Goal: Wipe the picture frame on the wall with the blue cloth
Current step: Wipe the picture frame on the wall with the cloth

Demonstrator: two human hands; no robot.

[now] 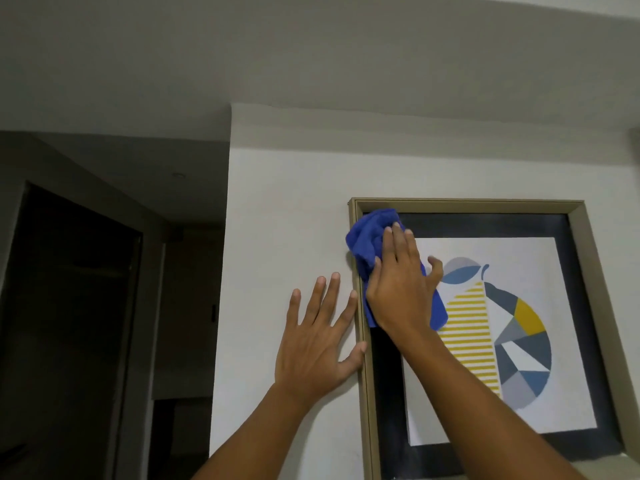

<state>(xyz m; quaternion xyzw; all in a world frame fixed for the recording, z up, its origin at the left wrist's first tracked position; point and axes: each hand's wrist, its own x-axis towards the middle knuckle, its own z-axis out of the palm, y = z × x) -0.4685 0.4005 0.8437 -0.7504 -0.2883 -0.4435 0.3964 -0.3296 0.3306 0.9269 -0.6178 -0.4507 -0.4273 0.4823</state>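
Right now the right hand [401,289] presses a bunched bright-blue microfibre cloth [367,244] flat against the upper-left inner corner of the tan wooden picture frame [363,375], which hangs on the white wall [284,220]. Left hand [318,341] is spread flat with nothing held, palm on that wall just left of the frame, thumb touching the frame's left rail. Risks, as I judge them: a hard sideways push could tilt or unhook the frame; the loose cloth tail below the palm could snag the rail; the top rail could get skipped.
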